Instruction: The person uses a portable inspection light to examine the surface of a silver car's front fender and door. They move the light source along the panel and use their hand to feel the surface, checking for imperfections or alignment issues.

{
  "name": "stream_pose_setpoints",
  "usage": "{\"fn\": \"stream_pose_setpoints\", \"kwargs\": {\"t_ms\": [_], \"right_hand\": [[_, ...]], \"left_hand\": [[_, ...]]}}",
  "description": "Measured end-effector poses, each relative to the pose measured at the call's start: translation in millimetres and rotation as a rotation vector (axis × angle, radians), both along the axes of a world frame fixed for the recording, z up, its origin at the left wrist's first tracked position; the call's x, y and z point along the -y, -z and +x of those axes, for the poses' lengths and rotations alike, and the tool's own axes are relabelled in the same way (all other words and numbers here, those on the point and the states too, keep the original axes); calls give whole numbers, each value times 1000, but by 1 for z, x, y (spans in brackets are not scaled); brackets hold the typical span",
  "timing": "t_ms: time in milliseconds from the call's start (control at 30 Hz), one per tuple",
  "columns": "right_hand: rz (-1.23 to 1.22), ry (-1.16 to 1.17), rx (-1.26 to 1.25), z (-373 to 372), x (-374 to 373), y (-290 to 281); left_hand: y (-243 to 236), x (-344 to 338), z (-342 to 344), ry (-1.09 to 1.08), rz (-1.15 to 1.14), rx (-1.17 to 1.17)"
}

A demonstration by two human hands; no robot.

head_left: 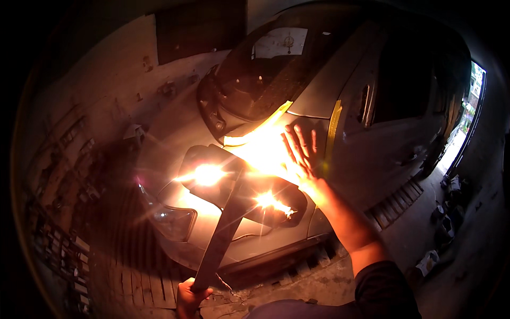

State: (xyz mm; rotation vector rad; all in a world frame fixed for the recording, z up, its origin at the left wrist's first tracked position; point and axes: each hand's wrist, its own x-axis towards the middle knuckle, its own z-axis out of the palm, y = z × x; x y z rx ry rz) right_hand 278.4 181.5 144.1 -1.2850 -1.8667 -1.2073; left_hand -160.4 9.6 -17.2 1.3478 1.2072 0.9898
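Note:
My left hand (191,297) is wrapped round the lower end of the long flat bar of a two-headed lamp (219,245). Both lamp heads glow strongly and throw orange-white light onto a grey car (281,250). Stretched out with spread fingers, my right hand (302,151) is at the brightly lit body panel. Whether its palm touches the panel or hovers just above is hard to tell. Yellow tape (273,121) runs along the panel's edge below the windshield, and a second yellow tape strip (333,127) follows the door's front edge. Glare hides the panel's surface detail.
The car's headlight (175,220) is at the lower left of the body. Slatted floor grating (143,276) lies to the left and another grate (396,202) to the right. Scattered items (443,223) lie near the bright doorway (467,117). A cord hangs by the lamp's bar.

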Motion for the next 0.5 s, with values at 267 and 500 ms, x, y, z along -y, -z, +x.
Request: {"fn": "stream_pose_setpoints", "kwargs": {"t_ms": [267,500], "right_hand": [[88,-9,-7,-2,-8,5],[86,-27,-15,-1,-6,4]], "left_hand": [[-3,-4,7,-9,-29,14],[-11,-6,9,-5,-24,-20]]}}
